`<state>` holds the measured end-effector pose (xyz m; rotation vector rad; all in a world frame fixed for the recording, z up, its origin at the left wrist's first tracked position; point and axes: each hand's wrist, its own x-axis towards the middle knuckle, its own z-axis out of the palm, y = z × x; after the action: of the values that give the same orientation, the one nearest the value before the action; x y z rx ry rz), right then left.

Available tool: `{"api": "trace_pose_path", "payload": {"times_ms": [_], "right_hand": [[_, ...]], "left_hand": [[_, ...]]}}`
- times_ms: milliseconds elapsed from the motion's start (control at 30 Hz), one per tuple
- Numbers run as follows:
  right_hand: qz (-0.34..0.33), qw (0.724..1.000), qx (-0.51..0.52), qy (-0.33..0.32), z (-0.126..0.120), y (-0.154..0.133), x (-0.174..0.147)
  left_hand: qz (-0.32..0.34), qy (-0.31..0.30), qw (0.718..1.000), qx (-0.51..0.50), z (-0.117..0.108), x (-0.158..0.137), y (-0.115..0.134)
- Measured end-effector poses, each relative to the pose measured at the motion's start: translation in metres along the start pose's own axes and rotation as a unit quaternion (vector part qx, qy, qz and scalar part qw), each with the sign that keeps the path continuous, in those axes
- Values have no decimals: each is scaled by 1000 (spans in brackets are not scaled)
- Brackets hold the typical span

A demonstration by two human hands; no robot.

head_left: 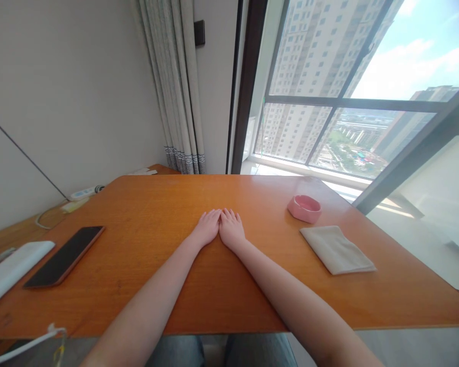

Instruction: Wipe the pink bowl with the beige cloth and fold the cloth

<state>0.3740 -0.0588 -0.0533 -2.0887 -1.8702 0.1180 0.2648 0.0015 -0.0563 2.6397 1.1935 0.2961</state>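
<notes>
My left hand (207, 227) and my right hand (231, 228) rest palm down, side by side, on the middle of the wooden table (149, 204). Their thumb sides touch, and the fingers lie flat, pointing away from me. Neither hand holds anything. To the right of my right hand sits a pink bowl (305, 209) with an angular rim. Nearer to me than the bowl lies a folded beige cloth (337, 250). On the left side of the table is a dark phone-like slab (65, 256) with a reddish edge, apart from my left hand.
A white, flat device (17, 270) lies at the far left edge. Behind it are a power strip (83, 193) and a cable. A white cord (34, 340) hangs at the front left corner. A curtain (176, 86) and a large window (340, 102) stand beyond the table.
</notes>
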Motion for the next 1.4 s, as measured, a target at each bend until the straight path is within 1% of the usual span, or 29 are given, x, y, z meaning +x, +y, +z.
{"api": "trace_pose_path", "payload": {"times_ms": [67,133,233,367,567,900,1300,1367,1400], "right_hand": [[-4,1000,-3,-4,1,-1,9],[-22,1000,-6,-11,2,1,11],[-38,999,-6,-9,2,5,10],[-35,999,-8,-10,3,7,9],[-32,999,-7,-20,2,6,10],[-41,999,-9,-5,1,6,9],[-35,999,4,-21,1,5,8],[-16,1000,1,-20,-2,6,8],[3,1000,-8,-10,-6,9,8]], "left_hand": [[-12,18,1000,13,1,0,-2],[-33,30,998,42,3,0,-3],[-52,25,996,63,6,0,-3],[-50,16,997,54,7,1,-4],[-53,17,997,49,7,0,-3],[-49,19,997,52,9,1,-6],[-52,13,997,52,6,0,-3],[-51,12,997,58,4,0,-2],[-49,11,997,61,4,-1,-1]]}}
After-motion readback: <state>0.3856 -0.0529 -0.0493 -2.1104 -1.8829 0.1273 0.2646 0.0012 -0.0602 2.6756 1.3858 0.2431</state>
